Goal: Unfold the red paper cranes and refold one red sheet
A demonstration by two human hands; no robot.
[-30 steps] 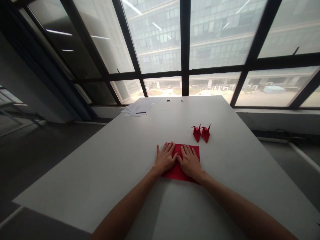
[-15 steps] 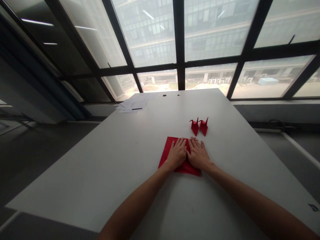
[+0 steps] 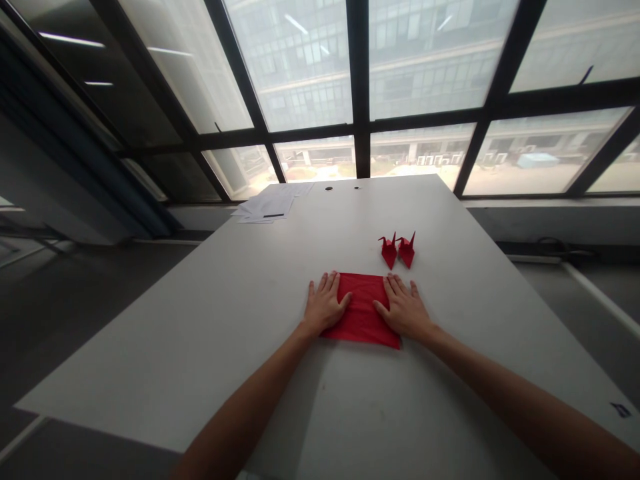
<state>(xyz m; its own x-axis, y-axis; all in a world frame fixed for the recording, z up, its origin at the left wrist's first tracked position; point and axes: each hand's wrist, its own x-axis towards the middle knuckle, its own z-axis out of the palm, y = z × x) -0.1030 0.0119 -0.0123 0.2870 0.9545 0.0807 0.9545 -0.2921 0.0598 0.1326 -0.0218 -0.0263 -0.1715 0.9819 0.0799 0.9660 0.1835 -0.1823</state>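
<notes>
A square sheet of red paper (image 3: pixel 363 313) lies flat on the white table, with faint creases across it. My left hand (image 3: pixel 324 303) rests on its left edge, fingers spread and thumb on the red surface. On the right edge lies my right hand (image 3: pixel 404 307), palm down with the fingers apart. Both hands press on the paper without gripping it. Just beyond the sheet stand two folded red paper cranes, a left crane (image 3: pixel 389 252) and a right crane (image 3: pixel 407 252), side by side.
White paper sheets (image 3: pixel 270 203) with a black pen (image 3: pixel 273 215) on them lie at the far left of the white table (image 3: pixel 200 333). Large windows (image 3: pixel 310 67) rise behind the table. A small dark mark (image 3: pixel 621 409) shows near the right edge.
My left hand has slid left from the middle of the red paper to its left edge. My right hand has shifted slightly right, so the paper's centre now shows.
</notes>
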